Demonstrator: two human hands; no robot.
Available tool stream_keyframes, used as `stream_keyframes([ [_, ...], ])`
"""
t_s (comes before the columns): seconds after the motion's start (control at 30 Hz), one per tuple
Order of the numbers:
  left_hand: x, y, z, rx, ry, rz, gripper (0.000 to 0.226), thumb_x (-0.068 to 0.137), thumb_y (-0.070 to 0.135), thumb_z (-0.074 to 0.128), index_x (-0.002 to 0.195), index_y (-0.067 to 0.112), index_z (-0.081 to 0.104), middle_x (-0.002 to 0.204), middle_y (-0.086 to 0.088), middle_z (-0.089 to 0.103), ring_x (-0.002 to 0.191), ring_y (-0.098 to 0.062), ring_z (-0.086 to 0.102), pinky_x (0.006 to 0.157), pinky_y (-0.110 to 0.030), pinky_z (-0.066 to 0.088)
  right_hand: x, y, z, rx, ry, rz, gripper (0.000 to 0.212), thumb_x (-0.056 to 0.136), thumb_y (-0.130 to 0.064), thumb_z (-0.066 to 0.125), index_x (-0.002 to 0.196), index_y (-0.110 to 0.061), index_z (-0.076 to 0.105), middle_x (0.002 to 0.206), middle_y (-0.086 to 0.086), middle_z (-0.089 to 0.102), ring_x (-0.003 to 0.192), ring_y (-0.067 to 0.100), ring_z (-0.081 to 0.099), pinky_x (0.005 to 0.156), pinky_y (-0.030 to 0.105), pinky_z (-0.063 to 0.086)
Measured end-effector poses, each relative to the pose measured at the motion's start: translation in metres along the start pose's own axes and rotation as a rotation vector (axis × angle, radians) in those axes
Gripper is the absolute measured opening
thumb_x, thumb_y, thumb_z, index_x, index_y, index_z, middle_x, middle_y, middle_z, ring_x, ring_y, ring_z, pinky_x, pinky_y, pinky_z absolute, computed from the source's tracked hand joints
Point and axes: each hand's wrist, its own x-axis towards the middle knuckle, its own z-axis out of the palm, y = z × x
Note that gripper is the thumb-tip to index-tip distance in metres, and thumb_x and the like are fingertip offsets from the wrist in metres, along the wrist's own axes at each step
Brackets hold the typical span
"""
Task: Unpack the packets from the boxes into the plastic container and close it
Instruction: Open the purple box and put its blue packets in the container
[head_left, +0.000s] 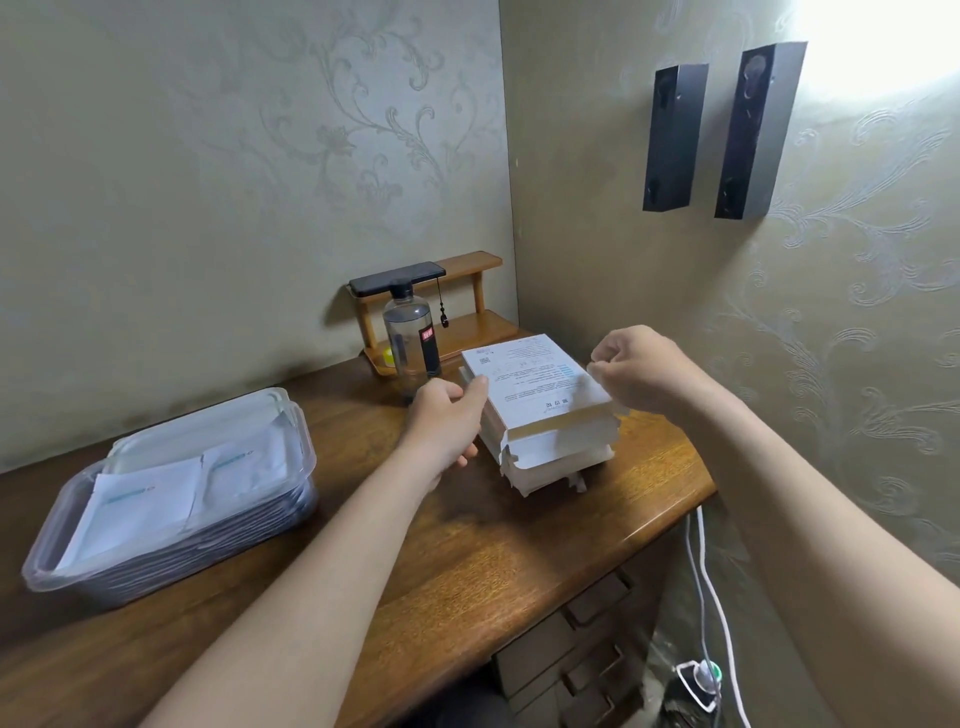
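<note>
A stack of white boxes (540, 415) stands on the wooden desk at centre right, the top one printed with small text. My left hand (447, 421) grips the left edge of the top box, thumb on its top face. My right hand (636, 369) pinches the right edge of that top box with fingers curled. At the left sits the clear plastic container (67, 566), filled with white packets (150, 499). Its clear lid (223, 415) lies tilted against the container's far rim.
A clear water bottle (410, 338) stands just behind my left hand, before a small wooden shelf (467, 312) with a black phone on top. The desk's right edge drops off to drawers (571, 649) and white cables (711, 597). Two black boxes hang on the right wall.
</note>
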Motion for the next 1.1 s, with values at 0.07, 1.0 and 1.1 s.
stream_keyframes([
  [0.07,-0.001,-0.002,-0.014,-0.021,0.046,0.003,0.03,0.104,0.048,0.046,0.101,0.021,0.057,0.092,-0.008,0.068,0.064,-0.018,0.062,0.054,-0.028,0.049,-0.005,-0.016,-0.002,0.021,0.021,-0.036,0.018,0.086,-0.02,0.053,0.088,-0.015,0.07,0.088,0.004,0.073,0.085,0.022,0.067,0.073,0.035,0.057],
  [1.0,-0.212,-0.254,-0.412,0.074,0.819,-0.52,0.022,0.101,0.031,0.055,0.114,0.015,0.062,0.111,-0.003,0.067,0.1,-0.022,0.063,0.086,-0.033,0.05,-0.226,-0.4,0.376,0.097,-0.838,-0.655,0.013,0.086,-0.014,0.056,0.091,-0.011,0.067,0.075,-0.001,0.065,0.066,0.015,0.059,0.055,0.025,0.045],
  [1.1,-0.222,-0.274,-0.416,-0.013,0.847,-0.57,0.025,0.099,0.023,0.055,0.075,0.018,0.06,0.086,0.0,0.066,0.082,-0.021,0.062,0.081,-0.034,0.051,-0.231,-0.4,0.397,0.035,-0.813,-0.57,0.007,0.087,-0.015,0.055,0.088,-0.015,0.061,0.078,-0.002,0.062,0.072,0.015,0.059,0.053,0.025,0.04],
])
